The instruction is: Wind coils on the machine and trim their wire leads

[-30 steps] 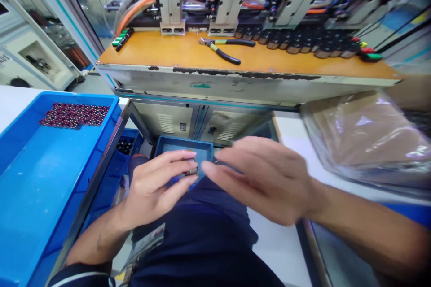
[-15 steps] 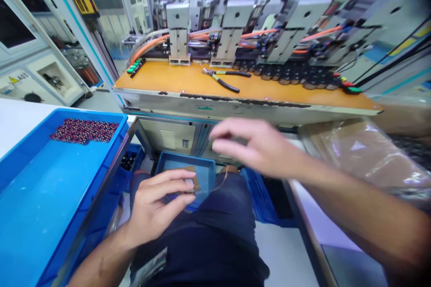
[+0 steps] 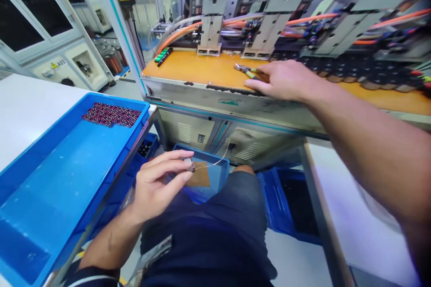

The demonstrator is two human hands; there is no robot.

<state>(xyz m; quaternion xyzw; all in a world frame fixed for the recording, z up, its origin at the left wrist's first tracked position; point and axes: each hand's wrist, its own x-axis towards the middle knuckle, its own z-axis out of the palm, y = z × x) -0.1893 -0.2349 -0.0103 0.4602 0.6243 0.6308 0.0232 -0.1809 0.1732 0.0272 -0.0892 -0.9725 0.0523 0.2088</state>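
Observation:
My left hand [image 3: 156,184] pinches a small silvery part [image 3: 189,163] between thumb and fingertips, above my lap. A thin copper-coloured wire [image 3: 219,160] trails from this part to the right and curves upward. On the orange ledge my right hand [image 3: 286,81] reaches over a pair of cutting pliers [image 3: 243,69], thumb on one side and fingers on the other side of the yellow-and-black handles. The metal jaws point left, still on the ledge; my hand covers most of the handles.
At left, a blue tray [image 3: 43,179] holds many small dark and red parts [image 3: 111,115]. A lower blue bin [image 3: 220,172] with cardboard [image 3: 201,176] sits beyond my knees. Machine blocks [image 3: 213,2] with orange hoses line the ledge [image 3: 202,67]. Dark round parts [image 3: 350,69] stand at right.
My right hand has moved forward from above my lap to the pliers and closed around their handles. My left hand still holds the small part. The view has swung right.

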